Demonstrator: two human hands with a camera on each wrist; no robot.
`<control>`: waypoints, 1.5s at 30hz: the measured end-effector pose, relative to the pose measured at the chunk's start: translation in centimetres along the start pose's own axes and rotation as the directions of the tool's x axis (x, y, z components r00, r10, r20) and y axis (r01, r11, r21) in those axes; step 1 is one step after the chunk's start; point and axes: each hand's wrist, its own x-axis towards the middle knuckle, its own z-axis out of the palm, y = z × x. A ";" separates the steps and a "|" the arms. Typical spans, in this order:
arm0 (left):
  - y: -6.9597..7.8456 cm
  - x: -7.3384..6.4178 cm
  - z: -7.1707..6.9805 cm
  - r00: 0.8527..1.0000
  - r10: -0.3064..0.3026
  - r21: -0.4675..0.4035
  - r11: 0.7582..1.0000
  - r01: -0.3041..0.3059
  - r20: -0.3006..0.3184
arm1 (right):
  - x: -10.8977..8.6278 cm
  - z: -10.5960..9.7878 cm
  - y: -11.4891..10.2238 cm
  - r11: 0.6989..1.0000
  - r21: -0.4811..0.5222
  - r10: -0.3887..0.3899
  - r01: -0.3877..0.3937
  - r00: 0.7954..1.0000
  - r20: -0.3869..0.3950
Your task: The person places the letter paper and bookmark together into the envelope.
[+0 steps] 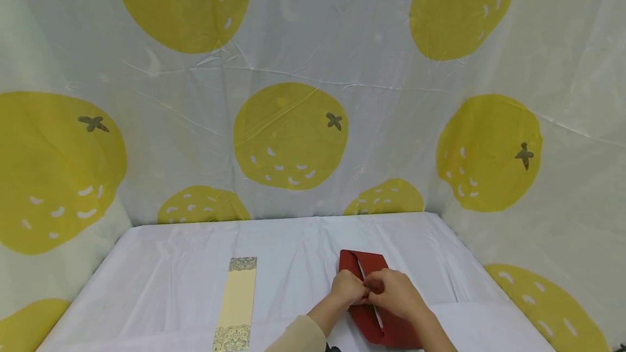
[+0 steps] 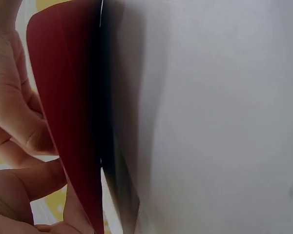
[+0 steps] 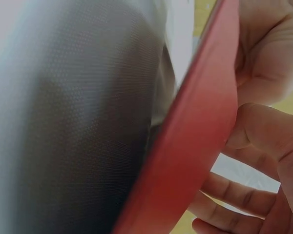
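Note:
A red paper envelope (image 1: pixel 397 332) with open flaps lies toward the right of the white table, and a narrow white strip shows along its middle gap. My left hand (image 1: pixel 346 288) bends over the envelope's left flap and pinches its edge. Close against it, my right hand (image 1: pixel 397 293) grips the flap edge between thumb and fingers. In the right wrist view, the red flap (image 3: pixel 195 131) stands up at a slant, with the thumb at its edge and other fingers behind it. The left wrist view shows the flap (image 2: pixel 63 83) with fingers of both hands along its outer edge.
A long cream card (image 1: pixel 239 300) with patterned ends lies flat on the table, left of the envelope. The table (image 1: pixel 161 276) wears a creased white cloth. Behind and beside it hang pale curtains (image 1: pixel 386 118) printed with yellow fruit.

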 end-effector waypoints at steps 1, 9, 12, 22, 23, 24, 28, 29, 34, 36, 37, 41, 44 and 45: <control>0.0 -0.1 -0.3 1.000 0.005 -0.006 1.000 -0.005 0.010 | 0.0 0.1 -0.1 1.000 -0.003 -0.001 0.001 1.000 0.000; 0.2 -0.4 -3.1 0.999 -0.002 -0.141 0.990 0.008 0.046 | 0.2 0.3 -0.6 1.000 -0.014 0.022 -0.022 1.000 -0.003; 0.4 -0.8 -4.0 0.999 -0.001 -0.182 0.983 0.010 0.050 | 0.1 0.2 -0.7 0.999 -0.017 0.041 -0.041 0.999 -0.004; -1.1 -2.4 -9.4 0.997 0.050 -0.160 0.986 -0.042 0.050 | 0.0 0.5 -0.4 0.999 -0.029 0.029 -0.030 1.000 -0.009; -1.2 -2.6 -10.1 0.998 0.048 -0.154 0.987 -0.040 0.051 | 0.0 0.5 -0.4 0.999 -0.029 0.025 -0.025 1.000 -0.009; -1.3 -2.9 -10.7 0.998 0.041 -0.149 0.988 -0.033 0.053 | 0.0 0.4 -0.5 0.999 -0.026 0.022 -0.022 1.000 -0.008; -1.8 -3.8 -13.0 0.997 0.016 -0.152 0.988 -0.005 0.070 | -0.1 0.3 -0.5 0.999 -0.024 0.026 -0.026 1.000 -0.001; -1.9 -4.0 -13.6 0.997 0.010 -0.152 0.988 0.002 0.075 | -0.1 0.2 -0.6 0.999 -0.025 0.029 -0.029 1.000 0.001; -2.7 -5.0 -16.3 0.997 0.008 -0.149 0.989 0.004 0.077 | -0.1 0.1 -0.6 0.998 -0.029 0.050 -0.050 0.999 0.007; -3.2 -5.3 -17.4 0.998 0.006 -0.138 0.990 0.003 0.066 | -0.1 0.2 -0.5 0.997 -0.038 0.062 -0.062 0.998 0.007; -3.4 -5.4 -18.0 0.998 0.003 -0.133 0.991 0.005 0.056 | -0.1 0.2 -0.5 0.997 -0.042 0.066 -0.065 0.998 0.006; -4.4 -5.9 -20.1 0.999 -0.032 -0.117 0.993 0.031 -0.001 | 0.0 0.4 -0.5 0.996 -0.055 0.068 -0.067 0.998 0.005; -5.2 -6.3 -21.2 0.998 -0.054 -0.115 0.992 0.050 -0.038 | 0.1 0.4 -0.5 0.997 -0.047 0.063 -0.062 0.998 0.014; -5.5 -6.5 -21.5 0.997 -0.060 -0.113 0.992 0.055 -0.050 | 0.1 0.5 -0.5 0.997 -0.045 0.063 -0.062 0.998 0.018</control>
